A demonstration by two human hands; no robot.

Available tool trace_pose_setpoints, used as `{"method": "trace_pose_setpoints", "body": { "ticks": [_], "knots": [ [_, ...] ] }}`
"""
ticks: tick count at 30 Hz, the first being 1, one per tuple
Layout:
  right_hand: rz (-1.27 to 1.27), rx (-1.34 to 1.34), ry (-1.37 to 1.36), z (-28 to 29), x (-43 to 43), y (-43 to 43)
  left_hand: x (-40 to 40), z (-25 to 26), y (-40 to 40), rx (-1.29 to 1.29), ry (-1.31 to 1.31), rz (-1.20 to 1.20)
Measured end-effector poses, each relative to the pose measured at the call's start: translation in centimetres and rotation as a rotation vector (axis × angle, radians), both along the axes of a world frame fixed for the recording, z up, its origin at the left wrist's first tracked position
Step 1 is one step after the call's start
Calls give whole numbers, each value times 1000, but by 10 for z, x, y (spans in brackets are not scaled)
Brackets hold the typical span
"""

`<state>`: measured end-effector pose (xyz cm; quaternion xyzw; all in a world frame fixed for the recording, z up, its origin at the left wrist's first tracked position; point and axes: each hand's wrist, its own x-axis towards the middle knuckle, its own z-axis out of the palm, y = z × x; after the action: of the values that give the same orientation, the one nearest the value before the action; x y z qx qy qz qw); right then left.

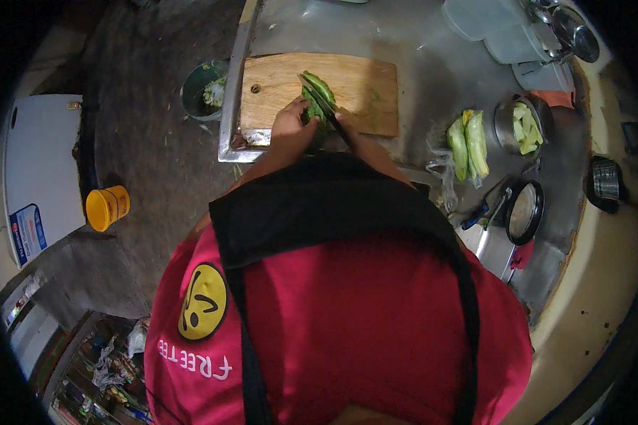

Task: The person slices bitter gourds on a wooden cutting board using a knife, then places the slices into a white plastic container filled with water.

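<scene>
Before me a wooden cutting board [372, 101] lies on a metal counter. My left hand [293, 123] holds a green vegetable [324, 89], perhaps a gourd, over the board's near side. My right hand [353, 133] grips a knife, its handle dark. The knife blade [317, 95] lies aslant along the vegetable, pointing away and to the left. Whether the edge has gone into the flesh I cannot tell. Small green bits [375, 97] are scattered on the right part of the board.
Left of the counter stands a green bucket [190, 95] with scraps. To the right are pale green vegetables [476, 141] with clear plastic, a metal pot [505, 127] of cut pieces [525, 130] and a frying pan [523, 212]. Plastic tubs [484, 18] stand farther back. A yellow bucket [106, 208] is at far left.
</scene>
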<state>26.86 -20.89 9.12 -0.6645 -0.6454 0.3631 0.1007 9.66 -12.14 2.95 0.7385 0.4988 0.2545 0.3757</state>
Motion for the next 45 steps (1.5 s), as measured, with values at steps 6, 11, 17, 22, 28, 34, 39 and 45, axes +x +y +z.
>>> {"method": "trace_pose_setpoints", "body": {
  "ticks": [6,11,17,22,28,34,39,45],
  "knots": [
    [-6,44,7,-6,2,2,5,-5,5,68,29,46],
    [1,-73,45,6,1,3,0,-5,-3,63,-47,21],
    [40,-102,-20,12,-4,5,-3,-3,-4,-46,-33,4],
    [36,-155,-104,20,-7,7,-4,-1,-4,-17,-20,-17],
    [51,-168,-84,8,-3,8,-2,3,-5,-17,13,2],
    [57,-131,19,-5,-1,16,-2,4,-6,17,64,-4],
    [117,193,201,-50,0,23,-2,0,-4,59,65,-6],
    [16,-102,4,5,-7,9,-4,-2,-7,51,18,26]
  ]
}}
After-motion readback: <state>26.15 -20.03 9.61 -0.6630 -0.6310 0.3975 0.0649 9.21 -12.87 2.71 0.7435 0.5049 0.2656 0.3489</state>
